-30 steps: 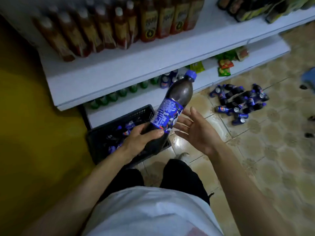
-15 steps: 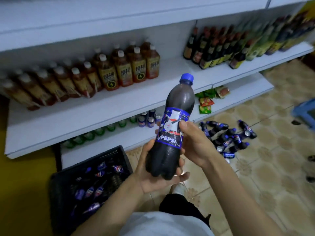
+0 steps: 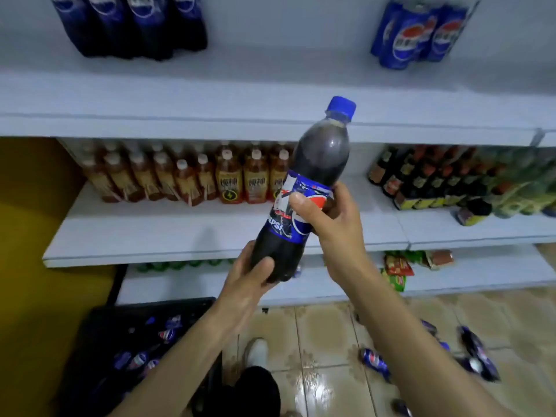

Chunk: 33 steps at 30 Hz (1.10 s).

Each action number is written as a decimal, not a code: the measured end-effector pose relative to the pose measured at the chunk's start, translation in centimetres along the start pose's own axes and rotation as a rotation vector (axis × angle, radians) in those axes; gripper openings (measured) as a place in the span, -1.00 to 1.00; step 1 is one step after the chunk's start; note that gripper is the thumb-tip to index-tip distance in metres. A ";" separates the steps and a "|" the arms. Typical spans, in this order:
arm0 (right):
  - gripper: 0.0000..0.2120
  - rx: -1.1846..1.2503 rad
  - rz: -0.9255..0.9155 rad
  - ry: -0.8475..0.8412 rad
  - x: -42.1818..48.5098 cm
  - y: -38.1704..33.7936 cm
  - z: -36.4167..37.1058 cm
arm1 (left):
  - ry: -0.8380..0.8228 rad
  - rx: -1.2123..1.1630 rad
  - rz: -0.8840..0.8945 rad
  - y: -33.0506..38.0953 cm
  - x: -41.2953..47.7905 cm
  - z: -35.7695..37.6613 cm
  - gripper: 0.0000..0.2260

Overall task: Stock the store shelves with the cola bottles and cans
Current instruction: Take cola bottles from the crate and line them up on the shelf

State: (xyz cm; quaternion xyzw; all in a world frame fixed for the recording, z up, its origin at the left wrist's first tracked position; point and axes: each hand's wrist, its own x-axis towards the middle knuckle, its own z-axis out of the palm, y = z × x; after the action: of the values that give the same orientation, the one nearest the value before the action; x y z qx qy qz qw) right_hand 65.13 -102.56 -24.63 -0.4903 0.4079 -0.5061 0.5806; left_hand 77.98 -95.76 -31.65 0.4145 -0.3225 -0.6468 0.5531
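Near the feet, a dark crate (image 3: 99, 314) holds cola and loose bottles (image 3: 374, 360) lie on the tiles (image 3: 325, 335); the cola bottle (image 3: 319, 164) that was low over the crate a second ago is now raised upright before the shelves, so it is picked and, by my judgement, ready to place. The left hand (image 3: 249, 275) grips its base and the right hand (image 3: 328, 218) wraps its blue label — both clamped on it. Dark, full and blue-capped, it reaches the edge of the upper shelf (image 3: 240, 94), where matching bottles (image 3: 132, 28) and blue cans (image 3: 418, 34) stand behind.
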 end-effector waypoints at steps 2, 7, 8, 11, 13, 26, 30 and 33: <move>-0.52 -0.026 -0.045 -0.081 3.0 -1.9 1.5 | 0.031 0.007 0.146 2.0 2.1 0.2 -0.35; -0.34 -0.142 -0.146 -0.399 11.7 -7.6 4.6 | 0.019 -0.237 0.268 8.8 9.1 -1.4 -0.20; -0.32 -0.179 -0.164 -0.439 13.4 -8.4 5.6 | 0.007 -0.243 0.272 10.4 10.5 -1.8 -0.23; -0.24 -0.283 -0.209 -0.437 18.7 -10.0 8.7 | -0.027 -0.119 0.267 15.5 13.8 -3.8 -0.35; -0.18 -0.327 -0.242 -0.383 22.3 -10.4 10.8 | 0.048 0.039 0.230 19.1 15.5 -5.4 -0.34; -0.22 -0.350 -0.465 -0.307 37.1 -5.3 20.4 | 0.919 1.465 0.969 30.5 24.7 -16.6 -0.14; -0.18 -0.395 -0.517 -0.298 38.4 -3.8 21.1 | 0.994 1.366 0.725 32.3 27.2 -18.7 0.19; -0.15 -0.423 -0.534 -0.277 39.3 -3.2 21.5 | 1.054 1.155 0.588 32.5 28.7 -19.5 0.28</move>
State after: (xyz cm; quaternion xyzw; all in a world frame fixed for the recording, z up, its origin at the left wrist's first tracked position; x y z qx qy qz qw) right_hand 91.49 -138.07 -16.64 -0.7526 0.2789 -0.4732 0.3633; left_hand 108.68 -129.05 -17.06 0.7800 -0.3976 0.0697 0.4782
